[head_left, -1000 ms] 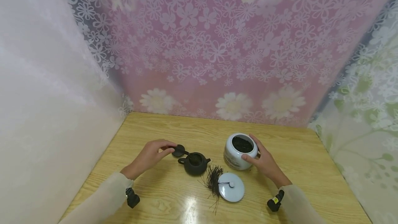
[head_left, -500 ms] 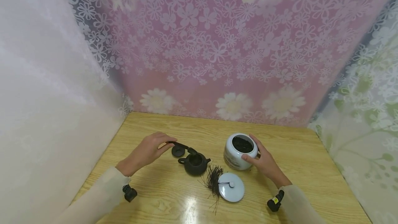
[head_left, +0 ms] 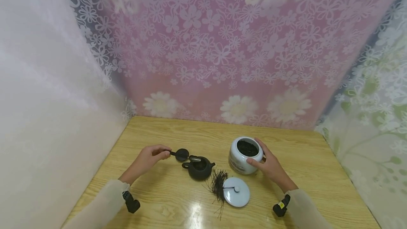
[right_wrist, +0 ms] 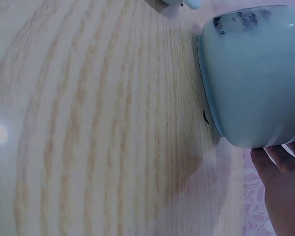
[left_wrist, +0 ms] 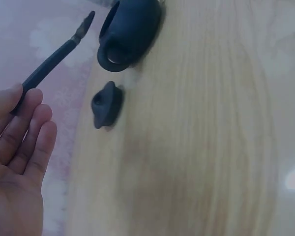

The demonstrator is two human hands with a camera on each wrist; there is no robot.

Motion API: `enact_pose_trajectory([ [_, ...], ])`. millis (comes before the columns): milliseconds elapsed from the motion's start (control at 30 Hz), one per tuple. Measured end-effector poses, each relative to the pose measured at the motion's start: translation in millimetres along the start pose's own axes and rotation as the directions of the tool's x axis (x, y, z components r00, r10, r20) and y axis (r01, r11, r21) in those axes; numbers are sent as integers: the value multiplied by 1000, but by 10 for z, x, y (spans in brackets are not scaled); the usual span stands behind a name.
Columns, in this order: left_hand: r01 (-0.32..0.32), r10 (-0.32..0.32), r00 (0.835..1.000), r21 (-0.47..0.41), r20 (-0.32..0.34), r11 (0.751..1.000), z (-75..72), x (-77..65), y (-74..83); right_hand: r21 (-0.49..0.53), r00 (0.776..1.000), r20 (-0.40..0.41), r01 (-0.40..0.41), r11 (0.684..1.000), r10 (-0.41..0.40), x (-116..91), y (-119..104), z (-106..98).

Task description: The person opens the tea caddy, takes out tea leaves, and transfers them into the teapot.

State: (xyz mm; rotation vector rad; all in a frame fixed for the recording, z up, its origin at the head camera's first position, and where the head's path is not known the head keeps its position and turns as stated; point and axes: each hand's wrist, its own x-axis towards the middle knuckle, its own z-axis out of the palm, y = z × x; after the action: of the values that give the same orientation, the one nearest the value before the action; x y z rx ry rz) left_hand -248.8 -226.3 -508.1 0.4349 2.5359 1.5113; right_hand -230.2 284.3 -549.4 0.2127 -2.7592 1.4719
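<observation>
My left hand (head_left: pixel 151 160) pinches the dark handle of a small tea scoop (left_wrist: pixel 51 61) between thumb and fingers. The scoop's tip is over the mouth of a black teapot (head_left: pixel 198 172), seen from above in the head view. The small teapot lid (left_wrist: pixel 107 105) lies on the table beside the pot's handle. On the right, my right hand (head_left: pixel 268 165) is spread around the side of a white porcelain jar (right_wrist: pixel 255 78) and steadies it. Dark tea leaves (head_left: pixel 248 148) fill much of the jar.
Nearer me lies the white jar lid (head_left: pixel 238 195), with a bundle of dark strands (head_left: pixel 218 185) at its left edge. A wooden table (head_left: pixel 159 200) bears everything. Flowered curtains (head_left: pixel 222 63) close off the back and sides.
My left hand first rose with the scoop tilted down into the teapot, then lowered and drew left. The scoop now lies flatter. My right hand and the jar stayed put.
</observation>
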Motion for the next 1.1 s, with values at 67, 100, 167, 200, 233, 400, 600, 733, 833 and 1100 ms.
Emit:
enact_pose_trajectory([
  [67,34,-35,999,-50,-9,998,4,14,-78,1,1000,-1,-4,1000,4,-2,2,-1],
  [100,43,-45,999,-66,-19,997,-1,28,-116,-1,1000,-1,-4,1000,4,-3,5,-3],
  [167,46,-51,998,-91,-48,995,-34,67,-173,-5,1000,-1,-3,1000,3,-4,6,-4],
  [200,47,-54,996,-105,-69,993,-55,89,-193,-6,1000,-2,-3,1000,3,-5,8,-4],
  [233,44,-55,994,-118,-91,992,-79,110,-206,-6,1000,-3,-3,1000,3,-6,9,-4],
  [400,40,-67,977,-134,-204,990,-195,187,-219,-6,1000,-1,-7,1000,7,-7,4,-6],
  [600,84,-103,949,-76,-299,994,-263,213,-250,-3,1000,3,-8,1000,8,-3,-20,-12],
  [733,105,-117,941,-54,-316,993,-272,220,-311,-3,1000,2,-7,1000,7,0,-11,-11],
  [833,130,-137,939,-44,-315,991,-261,216,-326,-10,1000,1,-1,1000,1,-2,-12,-13],
  [1100,172,-154,936,27,-317,985,-190,226,-440,-21,1000,2,1,1000,-1,2,-19,-8],
])
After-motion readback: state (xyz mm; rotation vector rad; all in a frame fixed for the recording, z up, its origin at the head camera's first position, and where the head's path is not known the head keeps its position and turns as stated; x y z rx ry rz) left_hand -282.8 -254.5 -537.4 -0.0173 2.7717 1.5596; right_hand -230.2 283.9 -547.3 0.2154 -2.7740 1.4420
